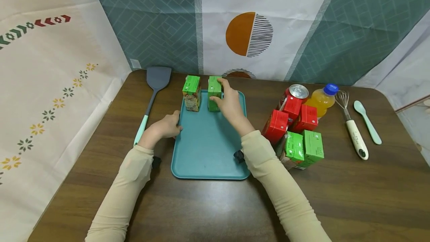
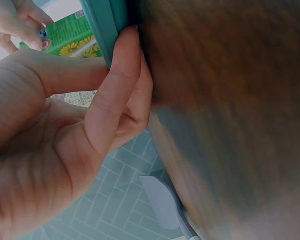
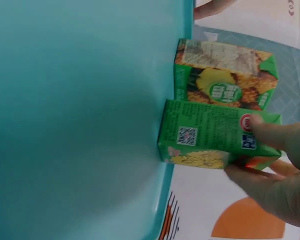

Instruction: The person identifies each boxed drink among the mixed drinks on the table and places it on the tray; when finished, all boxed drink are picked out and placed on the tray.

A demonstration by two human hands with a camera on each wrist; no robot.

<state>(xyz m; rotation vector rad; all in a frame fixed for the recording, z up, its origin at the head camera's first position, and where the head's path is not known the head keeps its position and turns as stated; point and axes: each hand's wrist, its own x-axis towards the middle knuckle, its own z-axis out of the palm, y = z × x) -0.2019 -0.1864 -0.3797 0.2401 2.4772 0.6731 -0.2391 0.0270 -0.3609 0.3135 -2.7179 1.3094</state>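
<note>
At the tray's far end my right hand (image 1: 231, 102) grips a green juice box (image 1: 214, 93) near its top, thumb on one side and fingers on the other. The right wrist view shows that juice box (image 3: 210, 130) upright on the tray, its printed side with a small square code facing the camera. Beside it on the tray stands another green juice box (image 1: 192, 93) with a pineapple picture. My left hand (image 1: 165, 125) pinches the left rim of the teal tray (image 1: 208, 152) between thumb and fingers, seen close up at the tray rim (image 2: 106, 30) in the left wrist view.
Right of the tray cluster red juice boxes (image 1: 276, 126), more green juice boxes (image 1: 313, 146), a soda can (image 1: 297, 92) and an orange drink bottle (image 1: 321, 101). Farther right lie a whisk (image 1: 354, 132) and a spoon (image 1: 367, 122). A grey spatula (image 1: 157, 79) lies left of the tray.
</note>
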